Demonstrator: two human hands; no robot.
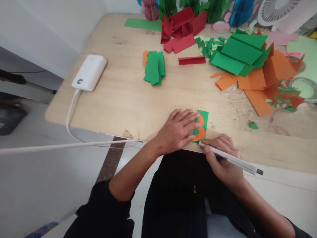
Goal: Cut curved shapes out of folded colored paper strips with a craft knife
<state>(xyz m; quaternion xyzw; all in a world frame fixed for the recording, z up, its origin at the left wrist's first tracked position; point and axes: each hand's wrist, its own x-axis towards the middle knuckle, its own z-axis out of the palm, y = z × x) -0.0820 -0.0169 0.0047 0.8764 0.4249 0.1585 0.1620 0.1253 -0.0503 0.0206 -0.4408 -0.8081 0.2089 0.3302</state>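
My left hand (178, 131) lies flat on the table's front part, fingers stretched over an orange paper cutout (202, 134) with a wavy, scalloped edge. This cutout rests on a small green paper rectangle (205, 116), and my fingers hide part of both. In my right hand (226, 165) is a white pen (232, 158), slanted with its dark end toward the lower right. The pen's writing end is close to the lower edge of the green paper; whether it touches is too small to tell.
Green paper pieces (152, 67) lie further back. Folded red papers (184, 24), green papers (244, 49) and orange papers (267, 76) are heaped at the back and right. A white power bank (90, 72) with a cable is at left. A white fan (279, 10) stands back right.
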